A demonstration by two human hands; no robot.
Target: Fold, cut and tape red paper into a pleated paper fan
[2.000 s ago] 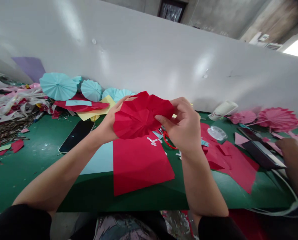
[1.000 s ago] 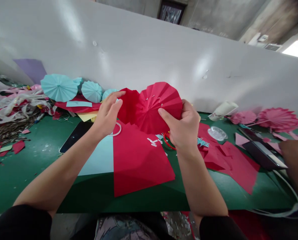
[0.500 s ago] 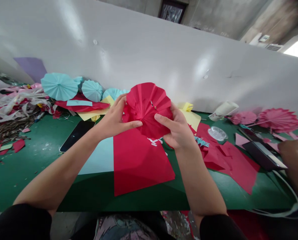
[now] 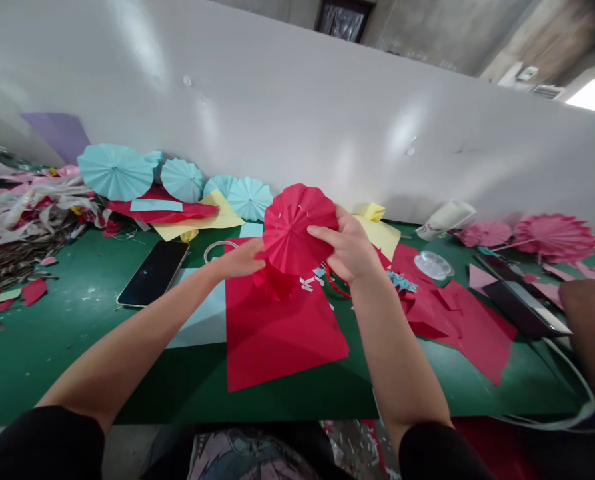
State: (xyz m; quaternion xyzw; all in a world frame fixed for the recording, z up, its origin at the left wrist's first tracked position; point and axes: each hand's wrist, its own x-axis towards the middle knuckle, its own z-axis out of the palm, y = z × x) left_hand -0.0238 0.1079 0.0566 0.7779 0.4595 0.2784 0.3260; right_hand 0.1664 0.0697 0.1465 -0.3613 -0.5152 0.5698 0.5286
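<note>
My right hand (image 4: 353,248) is closed on the right edge of a round pleated red paper rosette (image 4: 300,230), its thumb lying across the front. The rosette faces me, tilted, with small pale marks near its centre. At its lower left, my left hand (image 4: 242,260) has its fingers together against a folded piece of red paper (image 4: 277,285), partly hidden behind the rosette. Beneath both hands lies a flat red sheet (image 4: 282,340) over a light-blue sheet (image 4: 200,313). Small white strips (image 4: 310,283) rest on the red sheet. A red ring (image 4: 336,283) shows beside my right wrist.
Light-blue rosettes (image 4: 116,172) lean against the white partition (image 4: 277,87). A phone (image 4: 153,273) and a pile of scraps (image 4: 22,213) lie left. To the right are red paper pieces (image 4: 472,327), a clear round dish (image 4: 434,265), pink rosettes (image 4: 557,239) and another person's hand (image 4: 590,300).
The red rosette has turned to face me more and sits slightly lower. My left hand has left its left edge and moved lower, uncovering a light-blue rosette and a pale ring.
</note>
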